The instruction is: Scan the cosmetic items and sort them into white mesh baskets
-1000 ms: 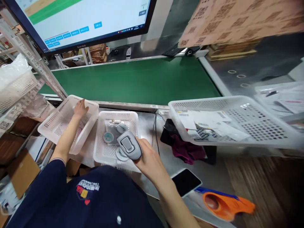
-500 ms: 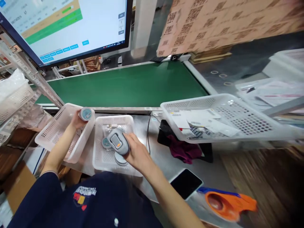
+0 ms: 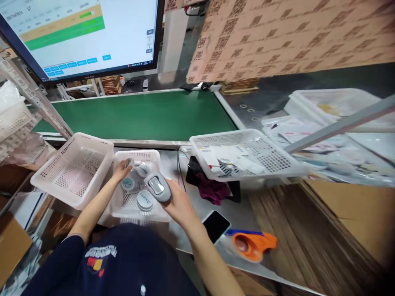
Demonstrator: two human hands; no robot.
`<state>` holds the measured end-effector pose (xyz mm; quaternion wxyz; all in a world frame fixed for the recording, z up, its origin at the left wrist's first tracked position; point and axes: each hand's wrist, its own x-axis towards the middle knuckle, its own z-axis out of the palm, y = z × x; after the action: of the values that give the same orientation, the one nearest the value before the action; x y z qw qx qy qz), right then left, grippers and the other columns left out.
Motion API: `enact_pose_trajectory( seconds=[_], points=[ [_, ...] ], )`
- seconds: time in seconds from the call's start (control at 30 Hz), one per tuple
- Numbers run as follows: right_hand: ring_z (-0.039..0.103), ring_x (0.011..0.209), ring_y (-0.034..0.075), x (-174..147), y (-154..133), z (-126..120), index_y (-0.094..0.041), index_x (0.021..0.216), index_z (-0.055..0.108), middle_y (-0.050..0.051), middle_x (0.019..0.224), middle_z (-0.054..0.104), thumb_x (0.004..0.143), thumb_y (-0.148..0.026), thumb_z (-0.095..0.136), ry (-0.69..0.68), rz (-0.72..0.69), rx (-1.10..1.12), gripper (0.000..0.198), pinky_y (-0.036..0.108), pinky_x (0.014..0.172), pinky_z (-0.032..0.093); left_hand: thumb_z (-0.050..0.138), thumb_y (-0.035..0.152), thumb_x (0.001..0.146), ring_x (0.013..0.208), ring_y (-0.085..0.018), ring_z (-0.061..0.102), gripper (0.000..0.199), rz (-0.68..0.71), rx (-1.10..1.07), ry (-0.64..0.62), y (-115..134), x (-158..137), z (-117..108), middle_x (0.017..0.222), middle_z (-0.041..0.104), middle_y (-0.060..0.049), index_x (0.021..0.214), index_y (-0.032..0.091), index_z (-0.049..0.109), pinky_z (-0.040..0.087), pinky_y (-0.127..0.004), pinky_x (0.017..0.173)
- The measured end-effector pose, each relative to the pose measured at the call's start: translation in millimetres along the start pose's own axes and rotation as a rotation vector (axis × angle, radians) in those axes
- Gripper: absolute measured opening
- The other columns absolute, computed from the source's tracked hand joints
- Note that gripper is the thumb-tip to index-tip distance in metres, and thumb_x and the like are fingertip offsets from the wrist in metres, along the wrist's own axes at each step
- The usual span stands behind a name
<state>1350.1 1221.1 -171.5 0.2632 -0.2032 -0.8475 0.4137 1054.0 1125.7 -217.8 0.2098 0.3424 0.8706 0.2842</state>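
My right hand [image 3: 182, 205] is wrapped round a grey handheld barcode scanner [image 3: 158, 187], held above the right side of a white perforated basket [image 3: 123, 210]. In that basket lie several round tubs with pale lids: one with a light blue lid [image 3: 127, 183], another near the back [image 3: 143, 170], and a white-lidded one [image 3: 145, 200] at the front. My left hand [image 3: 121, 169] reaches over the basket's back left part, fingers drawn together by a small white tube [image 3: 137, 163] in clear wrapping. What its fingertips grip is too small to make out.
A second white basket [image 3: 74, 179] stands at the left. Behind runs a green conveyor belt [image 3: 142, 117] under a monitor [image 3: 92, 37]. To the right are a basket of paper slips [image 3: 228, 154], a purple cloth [image 3: 212, 189], a phone [image 3: 216, 226] and an orange tape dispenser [image 3: 254, 246].
My left hand has left the left basket with the blue-lidded tub and moved right into the middle basket; that tub is no longer in it. The scanner stays in my right hand. The view has shifted right.
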Motion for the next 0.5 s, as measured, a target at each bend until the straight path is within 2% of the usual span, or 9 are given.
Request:
enact_pose_trajectory(
  seconds=[0.03, 0.1, 0.17, 0.2, 0.3, 0.37, 0.43, 0.5],
  points=[
    [0.073, 0.103, 0.033, -7.5, 4.8, -3.2, -0.019, 0.133, 0.068, 0.013, 0.114, 0.071, 0.085, -0.032, 0.067, 0.043, 0.008, 0.019, 0.050, 0.040, 0.084, 0.058, 0.060, 0.045, 0.102, 0.169, -0.041, 0.025, 0.075, -0.001, 0.070, -0.040, -5.8, 0.7, 14.9, 0.177, 0.036, -0.024, 0.168, 0.013, 0.047, 0.026, -0.059, 0.136],
    [0.073, 0.098, 0.031, -21.3, 11.6, -8.3, -0.019, 0.124, 0.070, 0.011, 0.108, 0.071, 0.083, -0.034, 0.067, 0.120, 0.033, 0.043, 0.043, 0.040, 0.083, 0.058, 0.067, 0.048, 0.099, 0.172, -0.047, 0.001, 0.085, 0.018, 0.167, -0.146, -15.4, -6.2, 46.0, 0.183, 0.015, -0.025, 0.172, 0.014, 0.041, 0.006, -0.071, 0.136],
    [0.072, 0.091, 0.029, -33.1, 15.7, -11.5, -0.019, 0.117, 0.070, 0.010, 0.103, 0.070, 0.081, -0.034, 0.067, 0.179, 0.076, 0.052, 0.039, 0.039, 0.079, 0.058, 0.067, 0.050, 0.100, 0.171, -0.048, -0.008, 0.090, 0.098, 0.256, -0.276, -22.4, -21.5, 76.1, 0.185, 0.002, -0.022, 0.176, 0.015, 0.033, -0.004, -0.074, 0.133],
    [0.072, 0.088, 0.028, -38.5, 17.4, -12.5, -0.019, 0.114, 0.070, 0.009, 0.101, 0.070, 0.081, -0.035, 0.067, 0.197, 0.098, 0.057, 0.037, 0.039, 0.078, 0.058, 0.069, 0.049, 0.099, 0.171, -0.047, -0.007, 0.091, 0.151, 0.282, -0.341, -25.2, -30.7, 89.3, 0.185, 0.001, -0.021, 0.176, 0.016, 0.032, -0.005, -0.071, 0.134],
    [0.072, 0.088, 0.029, -52.7, 23.6, -14.3, -0.020, 0.108, 0.070, 0.009, 0.098, 0.070, 0.082, -0.039, 0.069, 0.220, 0.134, 0.080, 0.032, 0.041, 0.079, 0.059, 0.074, 0.038, 0.095, 0.171, -0.044, 0.008, 0.091, 0.378, 0.424, -0.536, -32.2, -56.0, 114.9, 0.185, 0.015, -0.019, 0.174, 0.016, 0.037, 0.008, -0.058, 0.139],
    [0.072, 0.088, 0.030, -61.6, 29.6, -15.5, -0.020, 0.105, 0.071, 0.009, 0.096, 0.070, 0.082, -0.041, 0.071, 0.232, 0.159, 0.094, 0.031, 0.042, 0.078, 0.060, 0.077, 0.030, 0.090, 0.168, -0.044, 0.023, 0.089, 0.480, 0.541, -0.595, -35.6, -68.1, 117.1, 0.181, 0.029, -0.020, 0.171, 0.015, 0.043, 0.024, -0.054, 0.137],
    [0.071, 0.085, 0.030, -70.7, 36.4, -17.1, -0.021, 0.101, 0.071, 0.009, 0.094, 0.071, 0.081, -0.043, 0.073, 0.258, 0.184, 0.096, 0.030, 0.042, 0.076, 0.060, 0.078, 0.028, 0.088, 0.161, -0.047, 0.036, 0.089, 0.468, 0.627, -0.546, -38.1, -78.5, 108.5, 0.175, 0.038, -0.024, 0.169, 0.014, 0.045, 0.036, -0.057, 0.130],
    [0.072, 0.084, 0.030, -79.3, 43.3, -19.6, -0.022, 0.099, 0.071, 0.008, 0.093, 0.072, 0.080, -0.042, 0.074, 0.287, 0.209, 0.097, 0.028, 0.041, 0.074, 0.060, 0.080, 0.038, 0.088, 0.156, -0.050, 0.043, 0.089, 0.350, 0.674, -0.442, -41.3, -90.9, 94.7, 0.168, 0.046, -0.028, 0.167, 0.014, 0.048, 0.041, -0.062, 0.126]
  ],
)
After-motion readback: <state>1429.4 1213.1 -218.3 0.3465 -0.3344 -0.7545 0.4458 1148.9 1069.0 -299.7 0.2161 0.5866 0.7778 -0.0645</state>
